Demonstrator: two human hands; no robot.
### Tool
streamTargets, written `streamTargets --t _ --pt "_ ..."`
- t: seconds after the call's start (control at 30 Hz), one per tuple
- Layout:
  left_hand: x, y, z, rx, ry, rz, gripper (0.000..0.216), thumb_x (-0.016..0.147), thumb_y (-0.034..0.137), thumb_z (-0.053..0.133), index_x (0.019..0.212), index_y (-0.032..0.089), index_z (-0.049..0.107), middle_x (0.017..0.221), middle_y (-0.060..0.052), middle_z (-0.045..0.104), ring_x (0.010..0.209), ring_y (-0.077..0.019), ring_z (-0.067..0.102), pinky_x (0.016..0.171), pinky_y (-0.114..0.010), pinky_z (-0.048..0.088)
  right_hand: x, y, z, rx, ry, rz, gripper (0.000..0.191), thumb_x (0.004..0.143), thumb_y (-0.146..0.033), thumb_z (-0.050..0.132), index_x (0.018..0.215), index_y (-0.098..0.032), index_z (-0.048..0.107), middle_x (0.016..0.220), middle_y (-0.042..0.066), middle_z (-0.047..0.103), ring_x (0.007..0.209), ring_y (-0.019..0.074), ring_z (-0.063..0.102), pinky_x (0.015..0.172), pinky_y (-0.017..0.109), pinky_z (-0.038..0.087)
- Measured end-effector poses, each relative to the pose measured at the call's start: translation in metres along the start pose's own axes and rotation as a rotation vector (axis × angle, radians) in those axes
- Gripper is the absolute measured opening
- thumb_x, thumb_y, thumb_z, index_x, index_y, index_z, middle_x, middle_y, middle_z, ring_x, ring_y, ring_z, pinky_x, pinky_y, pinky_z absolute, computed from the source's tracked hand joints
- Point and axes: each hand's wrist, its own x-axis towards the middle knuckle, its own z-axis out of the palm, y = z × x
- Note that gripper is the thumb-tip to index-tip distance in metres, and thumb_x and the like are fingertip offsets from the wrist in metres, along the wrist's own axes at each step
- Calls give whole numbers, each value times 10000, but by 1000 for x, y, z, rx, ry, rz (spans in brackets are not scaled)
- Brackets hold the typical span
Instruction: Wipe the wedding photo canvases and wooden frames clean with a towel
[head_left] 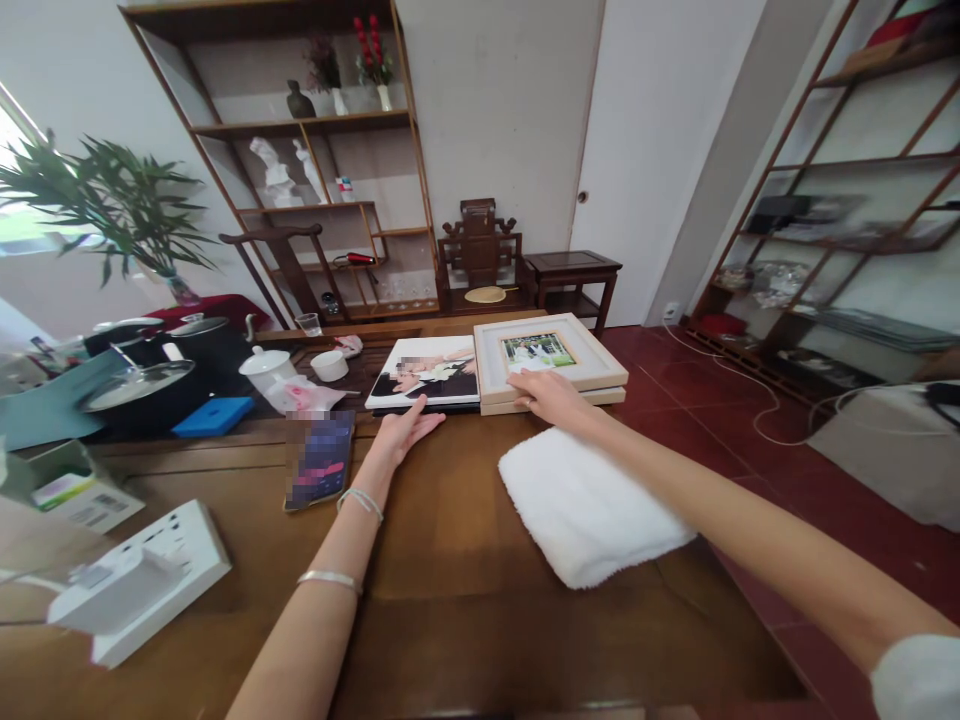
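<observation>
My left hand [407,432] is at the front edge of a photo panel [427,372], which shows people in dark and white clothes. Its thumb points up at the panel's edge and its fingers are stretched out to the right. A dark flat item lies beneath that panel. My right hand [551,395] grips the front edge of a light wooden picture frame [600,352]. This frame lies on another pale frame [611,396], right beside the panel. Under my right forearm rests a folded white towel [585,510] on the wooden table [450,540].
On the left stand a white power strip [161,580], a phone [321,460], a blue box [213,416], a lidded pan [142,385], a white teapot [266,370] and a cup [329,366]. Behind the table are a dark wooden chair [480,255] and a side table [574,265].
</observation>
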Motion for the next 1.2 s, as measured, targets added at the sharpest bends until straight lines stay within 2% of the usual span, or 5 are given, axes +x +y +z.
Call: streamTargets --t 0.3,0.7,0.8,0.97,1.2 --pt "2 0 0 55 15 53 245 877 221 595 1092 105 583 1026 -83 646 805 -154 660 656 -295 568 3 -4 9 -28 11 60 300 907 -314 560 1168 -168 549 1170 82 572 984 222 589 816 432 507" --pt "4 -4 -5 85 25 129 397 786 192 697 1056 -74 580 913 -319 689 794 -284 730 694 -263 605 2 -6 7 98 54 95 368 864 -278 607 1218 -194 555 1198 106 605 1076 254 567 886 403 454" --pt "3 -2 -4 125 23 125 375 786 195 695 1015 -85 595 913 -332 684 804 -294 727 710 -269 603 -4 15 -9 153 112 153 434 871 -314 577 1290 -217 517 1257 88 593 1144 253 534 919 354 427" --pt "1 0 0 226 23 141 381 795 229 689 995 -82 594 902 -307 693 789 -269 730 712 -261 604 -16 82 -38 157 206 512 409 922 -325 480 1293 -153 499 1291 141 546 1151 295 517 925 413 429" --pt "-11 6 -1 554 11 184 360 791 369 675 864 22 615 706 -202 716 682 -222 725 616 -255 595 -16 136 -28 223 -15 795 305 909 -334 554 1167 -171 549 1171 84 569 964 215 593 800 418 514"
